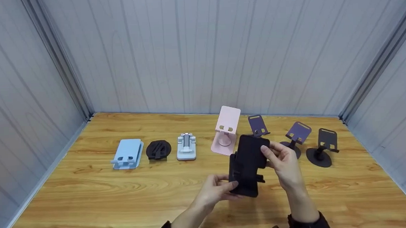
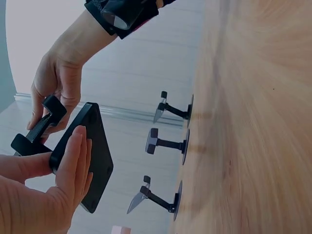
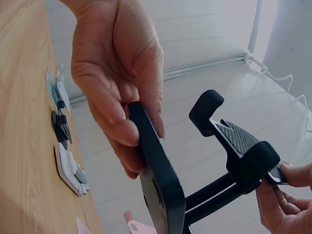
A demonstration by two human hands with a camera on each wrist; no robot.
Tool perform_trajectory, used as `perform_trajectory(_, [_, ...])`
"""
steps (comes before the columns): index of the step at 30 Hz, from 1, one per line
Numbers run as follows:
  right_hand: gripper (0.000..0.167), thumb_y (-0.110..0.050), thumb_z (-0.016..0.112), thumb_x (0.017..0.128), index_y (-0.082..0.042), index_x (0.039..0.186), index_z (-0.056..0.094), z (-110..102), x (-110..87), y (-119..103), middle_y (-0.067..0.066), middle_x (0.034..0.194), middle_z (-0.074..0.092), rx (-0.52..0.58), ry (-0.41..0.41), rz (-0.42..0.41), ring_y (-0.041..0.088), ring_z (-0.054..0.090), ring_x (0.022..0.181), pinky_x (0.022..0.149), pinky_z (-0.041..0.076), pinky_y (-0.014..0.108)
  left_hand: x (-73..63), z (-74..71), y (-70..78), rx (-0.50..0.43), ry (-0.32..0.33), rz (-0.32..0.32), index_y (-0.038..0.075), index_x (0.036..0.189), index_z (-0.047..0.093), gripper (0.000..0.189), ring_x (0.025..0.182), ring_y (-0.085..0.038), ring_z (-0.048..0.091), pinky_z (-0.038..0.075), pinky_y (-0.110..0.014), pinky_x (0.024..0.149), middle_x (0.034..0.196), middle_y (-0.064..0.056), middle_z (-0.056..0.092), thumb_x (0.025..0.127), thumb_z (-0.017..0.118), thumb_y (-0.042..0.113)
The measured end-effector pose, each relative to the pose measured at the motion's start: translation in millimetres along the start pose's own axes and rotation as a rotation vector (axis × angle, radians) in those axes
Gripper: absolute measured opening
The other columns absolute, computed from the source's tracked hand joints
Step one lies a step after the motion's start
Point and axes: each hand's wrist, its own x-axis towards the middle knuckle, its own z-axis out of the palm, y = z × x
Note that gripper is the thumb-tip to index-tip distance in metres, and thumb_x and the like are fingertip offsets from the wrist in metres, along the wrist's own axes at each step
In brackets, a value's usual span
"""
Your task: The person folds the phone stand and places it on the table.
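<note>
A black folding phone stand (image 1: 250, 165) is held above the table by both hands. My left hand (image 1: 212, 191) grips its thick slab base (image 2: 100, 158), thumb on one face and fingers on the other. With thumb and fingers my right hand (image 1: 284, 162) pinches the edge of the phone cradle (image 3: 239, 139). Two arms join cradle and base in the right wrist view, and the cradle has two padded hooks. Behind the held stand, a dark purple phone stand (image 1: 257, 125) is partly hidden, and a pink phone stand (image 1: 228, 118) rises to its left.
To the left lie a light blue stand (image 1: 128, 151), a round black folded stand (image 1: 158, 150) and a white folded stand (image 1: 186, 148). At right stand a purple phone stand (image 1: 299, 131) and a black phone stand (image 1: 327, 140). Panel walls enclose the wooden table (image 1: 124, 201).
</note>
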Motion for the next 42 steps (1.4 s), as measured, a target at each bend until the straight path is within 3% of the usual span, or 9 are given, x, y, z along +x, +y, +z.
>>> perform_trajectory(5, [0.026,0.000,0.053,0.098,0.015,0.119,0.058,-0.7,-0.9,-2.0,-0.003,0.089,0.074,-0.017,-0.013,0.073,0.011,0.071,0.083,0.069,0.063,0.028,-3.0,0.0,1.8,-0.013,0.014,0.011,-0.021,0.117,0.055,0.031,0.068,-0.015,0.071,0.063,-0.034,0.074,0.103,-0.038,0.066,0.092,0.055,-0.003])
perform_trajectory(10, [0.042,-0.003,0.060,0.095,0.017,0.130,0.050,-6.5,-1.9,-3.8,0.006,0.103,0.074,-0.060,-0.155,0.137,0.009,0.071,0.088,0.076,0.062,0.028,-4.6,-1.6,3.1,-0.006,0.020,0.028,-0.022,0.119,0.053,0.033,0.070,-0.017,0.072,0.063,-0.035,0.075,0.106,-0.037,0.066,0.093,0.055,-0.002])
perform_trajectory(14, [0.037,0.001,0.067,0.088,0.015,0.120,0.056,-9.1,-3.2,-4.0,0.000,0.092,0.073,-0.067,-0.218,0.123,0.008,0.071,0.082,0.075,0.062,0.025,-4.3,-2.3,3.7,-0.003,0.032,0.035,-0.022,0.119,0.052,0.033,0.070,-0.016,0.072,0.063,-0.036,0.076,0.107,-0.037,0.065,0.094,0.054,-0.002])
perform_trajectory(19, [0.018,0.010,0.070,0.081,0.003,0.095,0.062,-6.0,-5.5,-3.7,-0.004,0.078,0.067,-0.036,-0.165,0.078,0.009,0.068,0.072,0.070,0.062,0.024,-4.9,-1.3,3.9,-0.003,0.039,0.045,-0.023,0.118,0.053,0.032,0.070,-0.016,0.072,0.063,-0.034,0.076,0.106,-0.037,0.066,0.093,0.054,-0.002])
perform_trajectory(30, [0.023,0.018,0.072,0.074,0.007,0.087,0.057,3.8,-7.6,-3.6,0.001,0.072,0.059,-0.076,-0.024,0.044,0.013,0.063,0.063,0.062,0.059,0.024,-3.9,-1.7,4.2,0.002,0.038,0.088,-0.025,0.121,0.050,0.034,0.073,-0.021,0.073,0.063,-0.034,0.073,0.108,-0.041,0.063,0.093,0.054,-0.006])
perform_trajectory(37, [0.023,0.019,0.072,0.072,0.008,0.086,0.057,7.8,-6.4,0.8,0.001,0.071,0.056,-0.093,0.017,0.047,0.013,0.061,0.062,0.060,0.058,0.024,-3.3,-3.6,3.4,0.000,0.056,0.075,-0.025,0.118,0.051,0.032,0.070,-0.018,0.072,0.063,-0.033,0.072,0.105,-0.040,0.065,0.091,0.054,-0.008])
perform_trajectory(42, [0.021,0.019,0.072,0.072,0.013,0.085,0.058,9.6,-5.4,4.0,0.000,0.070,0.058,-0.099,0.014,0.015,0.013,0.061,0.061,0.060,0.058,0.023,-2.3,-4.7,3.4,0.004,0.069,0.071,-0.025,0.119,0.051,0.032,0.071,-0.022,0.074,0.063,-0.034,0.071,0.106,-0.041,0.063,0.091,0.053,-0.009])
